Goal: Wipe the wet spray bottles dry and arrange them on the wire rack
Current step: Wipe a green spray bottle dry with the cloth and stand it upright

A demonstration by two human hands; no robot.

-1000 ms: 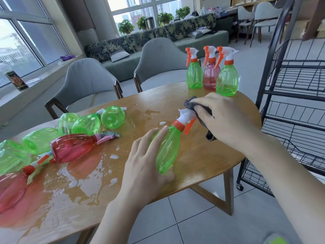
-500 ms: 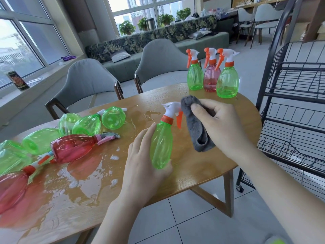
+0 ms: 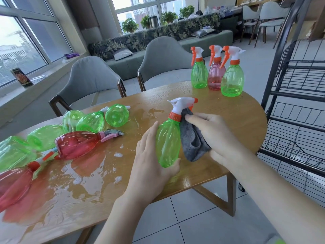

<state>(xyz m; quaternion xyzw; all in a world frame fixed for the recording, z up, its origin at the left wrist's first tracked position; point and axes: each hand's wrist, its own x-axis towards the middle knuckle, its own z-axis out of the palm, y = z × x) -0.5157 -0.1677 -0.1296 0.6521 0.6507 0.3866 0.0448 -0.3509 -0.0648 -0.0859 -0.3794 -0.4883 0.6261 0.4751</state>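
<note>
- Wiping is the step in hand: the left hand [image 3: 151, 161] cradles a green spray bottle [image 3: 168, 141] from below and behind, fingers [image 3: 149, 132] curled loosely round its body, so the bottle stands nearly upright above the worktop [image 3: 228, 120] with its neck and white trigger head exposed.
- The right hand [image 3: 216, 136] pinches a grey cloth [image 3: 191, 140] against the bottle's shoulder just under the orange collar; its fingers are bent round the cloth, the forefinger reaching towards the neck. Holding it there suits drying the neck and side, I judge.
- Three upright bottles [image 3: 217, 74], two green and one pink, stand close together at the far right end of the worktop, nearest the wire rack [image 3: 299, 95]; likely the finished ones, parked for loading.
- Several more bottles [image 3: 79, 143] lie on their sides at the left amid pooled water [image 3: 84, 173], apparently still awaiting the cloth.
- The rack's shelves in view hold no bottles, so arranging seems not yet begun.
- Hidden or unclear: the left palm and thumb tip behind the bottle; how much cloth is folded inside the right hand; the leftmost bottles are cut off by the frame edge and blurred; the rack's top and right side run out of view.
</note>
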